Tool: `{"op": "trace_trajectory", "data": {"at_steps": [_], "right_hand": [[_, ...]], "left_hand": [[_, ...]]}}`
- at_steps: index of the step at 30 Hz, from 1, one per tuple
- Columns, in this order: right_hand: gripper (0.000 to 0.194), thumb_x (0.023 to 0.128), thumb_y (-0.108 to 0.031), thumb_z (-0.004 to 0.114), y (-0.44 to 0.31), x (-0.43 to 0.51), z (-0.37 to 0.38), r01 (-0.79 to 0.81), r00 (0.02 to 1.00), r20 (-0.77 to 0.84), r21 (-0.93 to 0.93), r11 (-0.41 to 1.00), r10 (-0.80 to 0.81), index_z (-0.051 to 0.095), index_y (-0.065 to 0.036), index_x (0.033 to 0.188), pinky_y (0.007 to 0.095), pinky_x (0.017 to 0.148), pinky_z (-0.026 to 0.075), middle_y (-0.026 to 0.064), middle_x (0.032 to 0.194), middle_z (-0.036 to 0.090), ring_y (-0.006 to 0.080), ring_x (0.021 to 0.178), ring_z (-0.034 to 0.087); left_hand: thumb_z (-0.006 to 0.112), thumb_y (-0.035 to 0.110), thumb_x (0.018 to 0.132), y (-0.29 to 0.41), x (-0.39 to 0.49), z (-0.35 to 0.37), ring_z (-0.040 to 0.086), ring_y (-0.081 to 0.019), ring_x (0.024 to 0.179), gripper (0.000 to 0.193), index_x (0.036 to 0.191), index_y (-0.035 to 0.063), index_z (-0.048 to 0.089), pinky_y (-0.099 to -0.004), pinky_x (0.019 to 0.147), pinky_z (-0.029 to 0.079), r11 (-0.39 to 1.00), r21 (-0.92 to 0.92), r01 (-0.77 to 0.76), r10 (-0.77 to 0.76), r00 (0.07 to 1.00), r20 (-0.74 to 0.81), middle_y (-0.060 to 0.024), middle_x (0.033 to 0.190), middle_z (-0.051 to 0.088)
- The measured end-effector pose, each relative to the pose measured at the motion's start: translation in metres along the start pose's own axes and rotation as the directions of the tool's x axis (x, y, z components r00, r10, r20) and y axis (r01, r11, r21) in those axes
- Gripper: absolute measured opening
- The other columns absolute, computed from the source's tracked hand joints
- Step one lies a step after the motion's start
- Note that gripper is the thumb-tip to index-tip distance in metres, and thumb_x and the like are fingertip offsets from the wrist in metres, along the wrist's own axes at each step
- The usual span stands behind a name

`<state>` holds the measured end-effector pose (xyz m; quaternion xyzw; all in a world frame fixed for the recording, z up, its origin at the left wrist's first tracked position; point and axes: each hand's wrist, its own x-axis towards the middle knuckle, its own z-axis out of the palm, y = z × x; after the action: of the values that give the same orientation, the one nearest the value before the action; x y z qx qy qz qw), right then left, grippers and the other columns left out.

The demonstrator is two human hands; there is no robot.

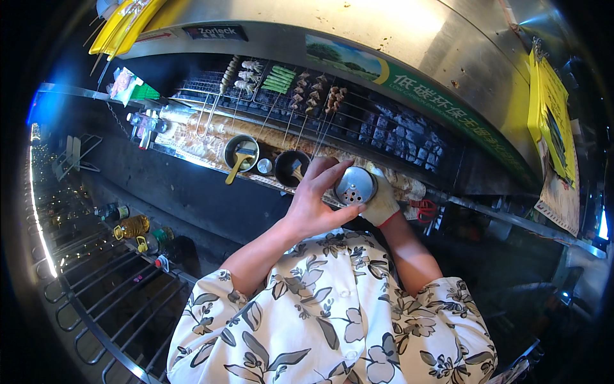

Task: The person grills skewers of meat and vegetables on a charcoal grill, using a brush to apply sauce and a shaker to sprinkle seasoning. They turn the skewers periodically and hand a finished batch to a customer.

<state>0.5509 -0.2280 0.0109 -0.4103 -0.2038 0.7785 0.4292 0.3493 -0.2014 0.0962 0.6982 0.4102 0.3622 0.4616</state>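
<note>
My left hand [316, 201] is bare, and its thumb and fingers grip a metal shaker [355, 186] with a perforated lid. My right hand [385, 198], in a pale knit glove, is behind the shaker's right side; its fingers are mostly hidden, so its hold is unclear. Beyond the hands, meat skewers [336, 99], green vegetable skewers [279, 79], squid-like skewers [247, 77] and a spiral-cut skewer [229, 75] lie over a charcoal grill. A metal pot [241, 153] with a yellow-handled brush [235, 168] and a dark pot [286, 169] with another brush stand on the near ledge.
Charcoal [407, 139] lies in the grill's right part below a metal hood [422, 33]. Bottles [132, 226] stand at lower left beside a metal railing [103, 331]. A small metal-topped container [264, 166] sits between the pots. Red coiled wire [423, 210] hangs right of the gloved hand.
</note>
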Motion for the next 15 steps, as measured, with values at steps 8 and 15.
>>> {"op": "trace_trajectory", "data": {"at_steps": [8, 15], "right_hand": [[0.04, 0.103, -0.03, 0.048, 0.029, 0.013, -0.01, 0.166, 0.986, 0.051, -0.135, 0.977, -0.16, 0.055, -0.003, 0.132, 0.0403, 0.103, 0.049, 0.0141, 0.128, 0.064, 0.0256, 0.118, 0.063], [0.031, 0.096, -0.011, 0.059, 0.024, -0.006, -0.002, 0.281, 0.957, 0.134, -0.657, 0.699, -0.258, 0.058, -0.004, 0.126, 0.0358, 0.097, 0.052, 0.0101, 0.121, 0.067, 0.0192, 0.114, 0.064]], "left_hand": [[0.092, 0.035, 0.066, 0.009, -0.001, 0.011, 0.065, -0.0322, 0.107, 0.079, 0.127, -0.0046, 0.062, -0.0379, 0.09, 0.054, 0.999, 0.017, -0.038, 0.04, 0.984, -0.175, -0.0205, 0.122, 0.06], [0.093, 0.032, 0.066, 0.018, -0.004, 0.003, 0.064, -0.0289, 0.109, 0.076, 0.127, -0.0031, 0.063, -0.0355, 0.089, 0.054, 0.998, 0.005, -0.066, 0.066, 0.996, -0.052, -0.0188, 0.123, 0.063]]}}
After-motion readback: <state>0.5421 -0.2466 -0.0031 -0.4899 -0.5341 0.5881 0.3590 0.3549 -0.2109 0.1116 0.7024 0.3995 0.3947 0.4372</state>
